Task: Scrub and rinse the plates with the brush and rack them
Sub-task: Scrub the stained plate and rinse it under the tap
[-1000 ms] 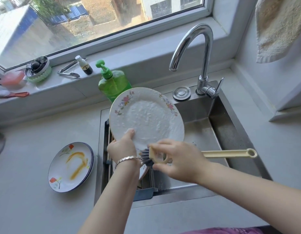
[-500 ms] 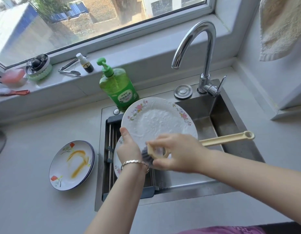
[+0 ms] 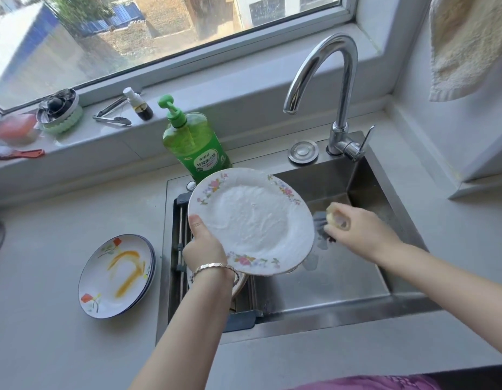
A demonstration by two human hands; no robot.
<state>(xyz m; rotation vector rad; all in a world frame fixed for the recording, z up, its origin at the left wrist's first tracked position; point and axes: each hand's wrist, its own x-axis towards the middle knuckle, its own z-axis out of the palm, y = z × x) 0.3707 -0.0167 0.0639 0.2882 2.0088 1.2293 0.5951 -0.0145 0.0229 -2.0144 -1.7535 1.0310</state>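
Left hand (image 3: 204, 249): fingers grasping sudsy floral plate (image 3: 252, 220) over sink (image 3: 342, 277). Right hand (image 3: 359, 232): fingers grasping brush (image 3: 321, 220), just beside plate's right rim. Soap bottle (image 3: 193, 144) behind; stained plates (image 3: 114, 277) on counter (image 3: 47, 333), sink's left.

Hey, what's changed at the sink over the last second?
The right hand swung the brush off the soapy floral plate, rightward over the sink basin. The left hand still holds that plate by its rim; the stained plates stay on the counter.

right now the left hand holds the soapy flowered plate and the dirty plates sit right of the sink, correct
Not quite: the head view shows the dirty plates sitting left of the sink, not right. The left hand does hold the soapy flowered plate.
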